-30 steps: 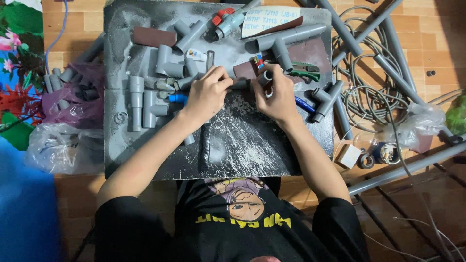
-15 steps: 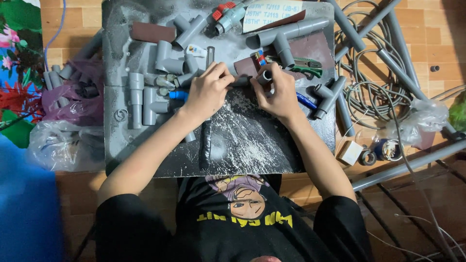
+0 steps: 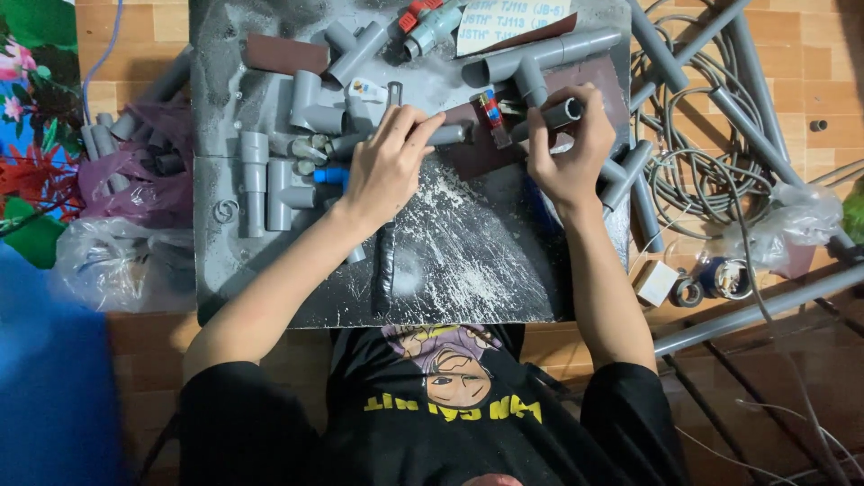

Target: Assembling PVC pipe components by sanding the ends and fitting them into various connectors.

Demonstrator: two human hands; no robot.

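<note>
- A dusty grey work board (image 3: 468,270) lies on a tiled floor, strewn with grey pipe fittings (image 3: 270,180).
- Near the board's middle, the left hand (image 3: 387,162) presses a grey pipe (image 3: 445,135) flat.
- Just right of that pipe, the right hand (image 3: 567,153) pinches a short pipe piece (image 3: 553,115).

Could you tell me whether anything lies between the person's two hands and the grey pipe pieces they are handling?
Nothing visible does. The left hand already rests on one grey pipe, and the right hand grips a short pipe. A small red and blue tube lies between the hands, blocking neither.
</note>
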